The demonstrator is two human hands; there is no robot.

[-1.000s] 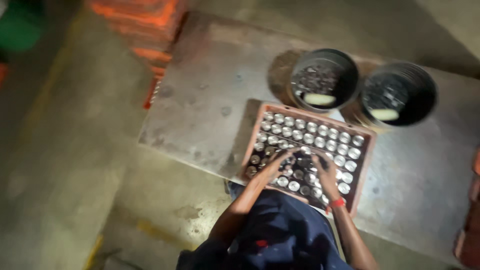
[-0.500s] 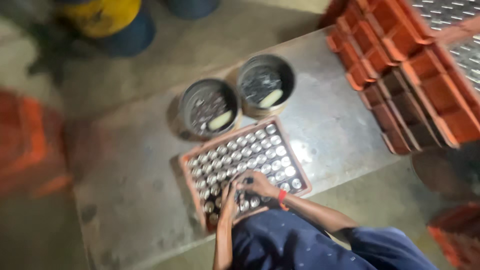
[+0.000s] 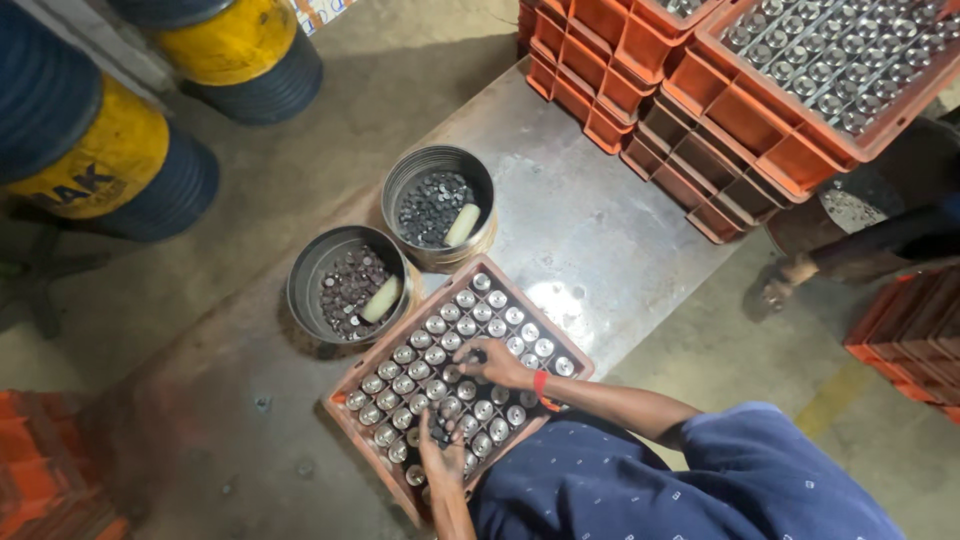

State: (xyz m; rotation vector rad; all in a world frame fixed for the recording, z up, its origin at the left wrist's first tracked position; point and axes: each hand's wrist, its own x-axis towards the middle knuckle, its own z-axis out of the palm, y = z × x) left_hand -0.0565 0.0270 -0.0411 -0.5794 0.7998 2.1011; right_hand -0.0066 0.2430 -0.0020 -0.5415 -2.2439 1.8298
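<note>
**Work the tray cell by cell**

Keep both hands low over the orange tray (image 3: pixel 352 385) on the worktop (image 3: pixel 600 230). Your right hand (image 3: pixel 497 366) pinches a dark piece among the metal cylinders (image 3: pixel 470 330); your left hand (image 3: pixel 440 460) curls at the near edge, though whether it grips anything is unclear. Seat each piece squarely before letting go.

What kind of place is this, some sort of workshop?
Most likely a small factory or metal-parts workshop: orange crates stacked beside a metal table, a tray of round metal parts, two tins of small pieces, and drums on a concrete floor.
</note>
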